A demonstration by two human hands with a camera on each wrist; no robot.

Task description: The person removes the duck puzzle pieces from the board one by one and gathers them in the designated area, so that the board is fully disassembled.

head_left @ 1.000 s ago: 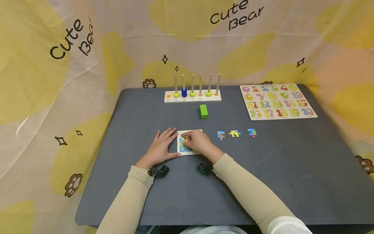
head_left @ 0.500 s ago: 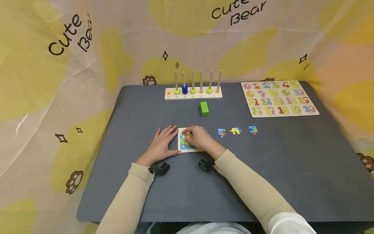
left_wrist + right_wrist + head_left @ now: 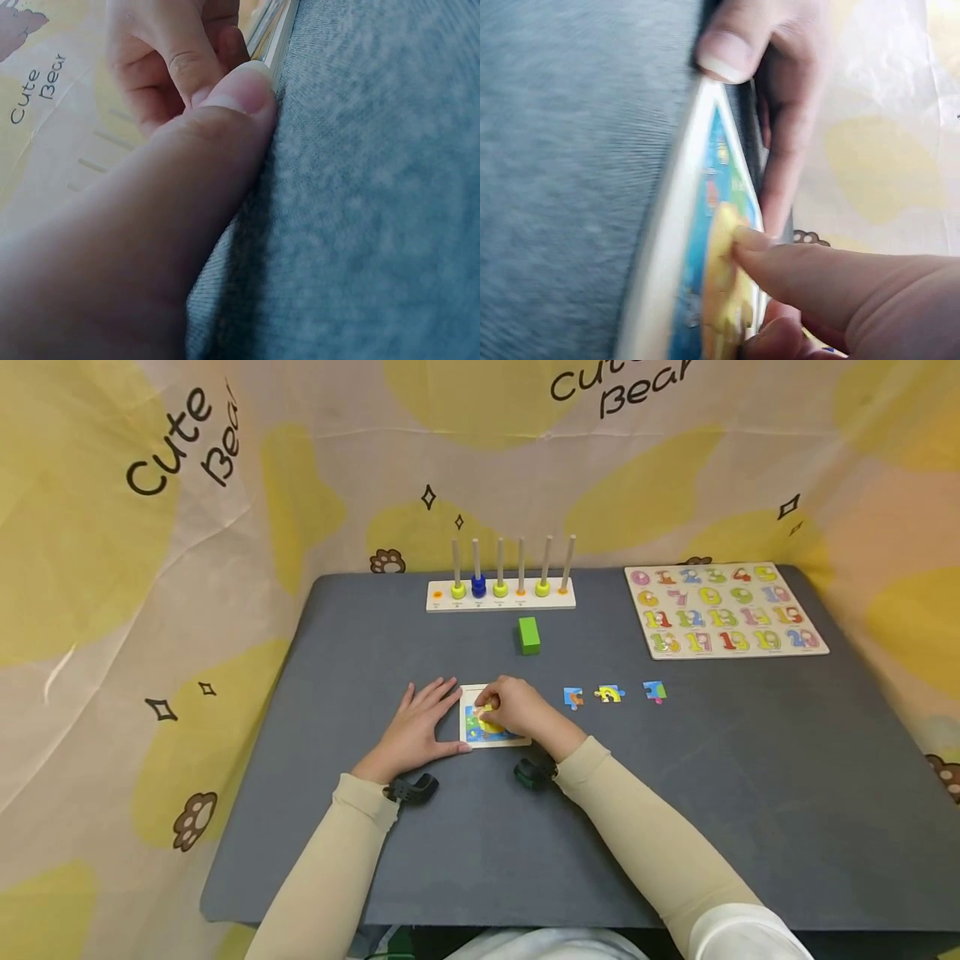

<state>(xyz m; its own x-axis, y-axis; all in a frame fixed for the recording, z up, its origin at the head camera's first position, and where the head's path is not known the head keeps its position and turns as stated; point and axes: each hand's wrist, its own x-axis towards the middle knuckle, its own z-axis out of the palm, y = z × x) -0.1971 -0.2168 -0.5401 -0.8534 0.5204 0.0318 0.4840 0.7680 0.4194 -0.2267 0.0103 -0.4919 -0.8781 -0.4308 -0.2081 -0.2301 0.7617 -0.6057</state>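
Fingers of your left hand are spread and straight, thumb against the near-left corner of the puzzle board. That board lies left of the middle of the counter, well back from its near edge. Your right hand has its fingers curled over the board, thumb touching the yellow part; you cannot tell whether they pinch a piece. You seem to be fitting a piece; the next move likely calls for pressing it flat with the board held steady.

Around you, a peg rack stands along the far edge, a green block just in front, three loose pieces rightward, and a number board by the far right corner. Only your right hand is in the way, hiding part of the puzzle.
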